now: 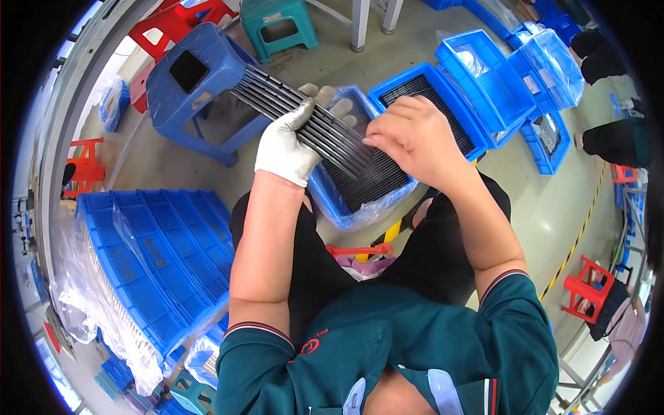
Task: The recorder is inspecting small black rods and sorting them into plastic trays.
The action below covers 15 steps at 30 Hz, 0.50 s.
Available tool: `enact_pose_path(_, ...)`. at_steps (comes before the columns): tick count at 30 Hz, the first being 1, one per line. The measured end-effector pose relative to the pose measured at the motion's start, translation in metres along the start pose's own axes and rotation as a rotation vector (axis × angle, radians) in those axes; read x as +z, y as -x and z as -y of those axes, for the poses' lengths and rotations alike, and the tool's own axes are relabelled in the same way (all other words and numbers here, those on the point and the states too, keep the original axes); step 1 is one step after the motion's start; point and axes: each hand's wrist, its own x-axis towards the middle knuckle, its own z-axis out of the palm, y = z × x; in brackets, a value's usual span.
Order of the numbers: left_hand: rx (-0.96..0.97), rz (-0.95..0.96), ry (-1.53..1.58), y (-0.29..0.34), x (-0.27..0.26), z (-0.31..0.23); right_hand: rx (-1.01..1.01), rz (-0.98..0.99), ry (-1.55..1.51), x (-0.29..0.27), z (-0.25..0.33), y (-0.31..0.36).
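My left hand, in a white glove, is closed around a row of several thin dark metal rods, its fingertips showing past their far side. The rods lie side by side and slant from upper left to lower right. My bare right hand is at their lower right ends, thumb and fingertips pinched together. Whatever sits in that pinch is too small and blurred to make out. Under both hands stands a blue bin lined with clear plastic, with many similar dark rods lying in it.
Just beyond is another blue bin of dark rods, with more blue bins to its right. A blue stool with a dark flat object on top stands at far left. Stacked blue crates wrapped in plastic are at near left.
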Motion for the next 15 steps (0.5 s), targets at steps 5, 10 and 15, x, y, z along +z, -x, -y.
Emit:
enact_pose_path(5, -0.032, 0.028, 0.039, -0.003, -0.004, 0.001, -0.014, 0.022, 0.072, 0.004, 0.000, 0.001)
enact_pose_path(10, -0.005, 0.038, 0.039, -0.005, -0.005, 0.000, 0.135, -0.082, -0.149, 0.010, -0.001, 0.002)
enact_pose_path(15, 0.032, -0.052, 0.012, -0.001, 0.000, 0.002, 0.258, -0.163, -0.165, 0.015, 0.002, 0.003)
